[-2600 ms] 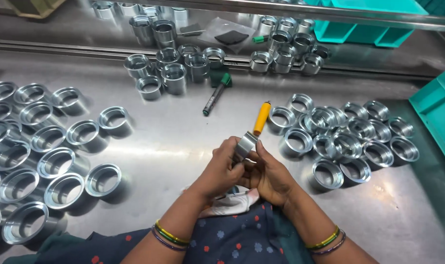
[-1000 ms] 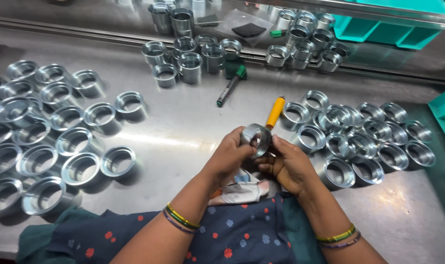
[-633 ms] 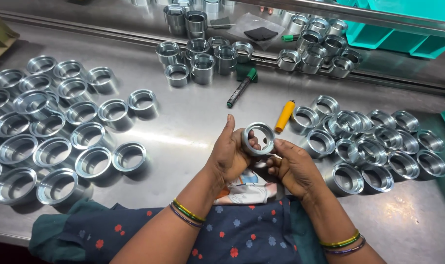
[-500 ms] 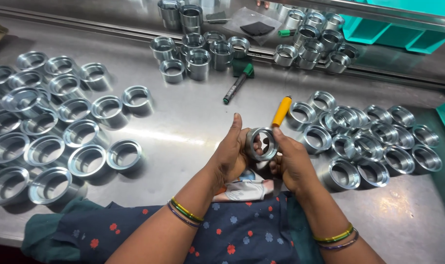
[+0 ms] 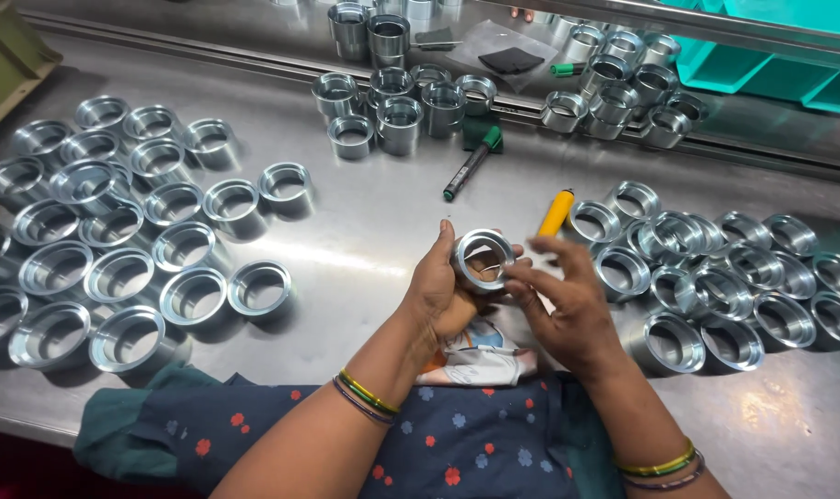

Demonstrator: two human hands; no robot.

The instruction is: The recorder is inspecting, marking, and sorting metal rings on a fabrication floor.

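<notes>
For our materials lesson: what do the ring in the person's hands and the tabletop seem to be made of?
Ring, held in the left hand: apparently machined metal, silvery and polished, with bright reflections on its rim. Tabletop: likely stainless steel sheet, with a brushed grey sheen and soft mirror-like glare.

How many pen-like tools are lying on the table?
2. A dark marker with a green cap lies mid-table below the far rings. A yellow-handled tool lies just beyond the hands, its lower end hidden. More may be hidden.

Workshop: steel bench (image 5: pixel 374 231) with machined metal rings (image 5: pixel 124 231).
</notes>
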